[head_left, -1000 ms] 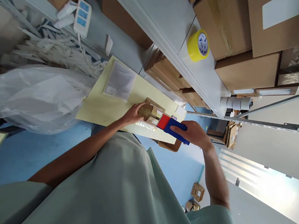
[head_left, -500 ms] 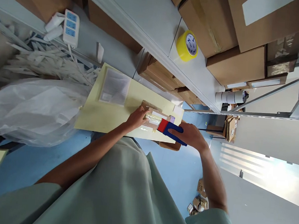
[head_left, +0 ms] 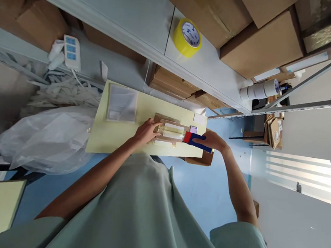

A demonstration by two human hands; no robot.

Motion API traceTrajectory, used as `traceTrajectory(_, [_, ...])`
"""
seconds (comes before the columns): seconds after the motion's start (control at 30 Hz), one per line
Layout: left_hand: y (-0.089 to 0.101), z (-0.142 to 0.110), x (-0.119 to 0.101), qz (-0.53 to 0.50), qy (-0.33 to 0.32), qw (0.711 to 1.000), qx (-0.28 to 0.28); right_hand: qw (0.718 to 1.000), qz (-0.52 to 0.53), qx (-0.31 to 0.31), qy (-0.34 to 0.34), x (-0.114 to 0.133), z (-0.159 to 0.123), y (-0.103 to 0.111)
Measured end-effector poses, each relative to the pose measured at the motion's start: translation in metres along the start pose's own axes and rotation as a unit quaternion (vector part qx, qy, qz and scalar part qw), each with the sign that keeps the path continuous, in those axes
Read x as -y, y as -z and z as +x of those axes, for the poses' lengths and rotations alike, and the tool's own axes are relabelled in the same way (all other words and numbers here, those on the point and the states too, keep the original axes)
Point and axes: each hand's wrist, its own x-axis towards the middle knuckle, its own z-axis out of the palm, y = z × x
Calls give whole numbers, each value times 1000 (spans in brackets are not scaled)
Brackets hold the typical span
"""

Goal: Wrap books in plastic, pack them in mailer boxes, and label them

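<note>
Blue floor (head_left: 195, 183) spreads out beneath us, a grey shelf (head_left: 133, 18) cuts across above, and right before us sits our pale yellow surface (head_left: 97, 134). On its right half lies a brown carton (head_left: 171, 139), a strip of clear tape (head_left: 174, 131) running along the top between white labels (head_left: 174, 127). We've got our left hand (head_left: 145, 133) at the carton's left end, its grip spread, thumb and fingers apart against it. Over at the other end, our right hand (head_left: 213, 140) has its grip closed round a blue-and-red tape dispenser (head_left: 200, 140), red head at the carton's right edge; whether they touch, we can't tell! Just beyond, we see a phone (head_left: 193, 129); away left, a clear plastic sleeve (head_left: 122, 103); up on the shelf, a yellow tape roll (head_left: 179, 43).
</note>
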Motion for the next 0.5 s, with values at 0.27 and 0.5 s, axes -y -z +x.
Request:
traceTrajectory(0.27, [-5,-3,-5,40,56,997,-23,995,50,56,64,-47,69,-20])
traceTrajectory(0.5, [-6,-8,-28,112,82,990,-32,993,40,49,100,-63,111,-45])
